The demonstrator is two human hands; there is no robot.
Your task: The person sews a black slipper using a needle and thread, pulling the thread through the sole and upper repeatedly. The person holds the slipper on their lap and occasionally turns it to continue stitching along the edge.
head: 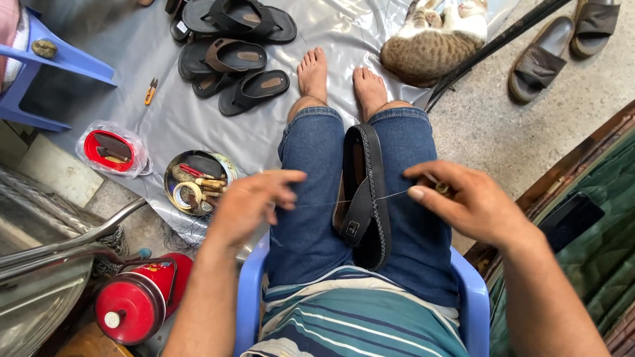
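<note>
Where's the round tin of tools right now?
In the head view, the round tin sits on the grey sheet, just beyond the left hand, beside the red lid in a plastic bag.

Both hands [254, 201] [463, 201] stretch a thread [390, 195] across the black sandal [364, 198] held between the knees.

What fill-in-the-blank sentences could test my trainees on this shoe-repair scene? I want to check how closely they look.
1. A black sandal stands on edge between the person's ____.
2. A thin thread runs from the left hand to the ____ hand.
3. The round tin of tools lies on the grey ____.
4. The animal curled up near the bare feet is a ____.

Missing words: thighs; right; sheet; cat
</note>
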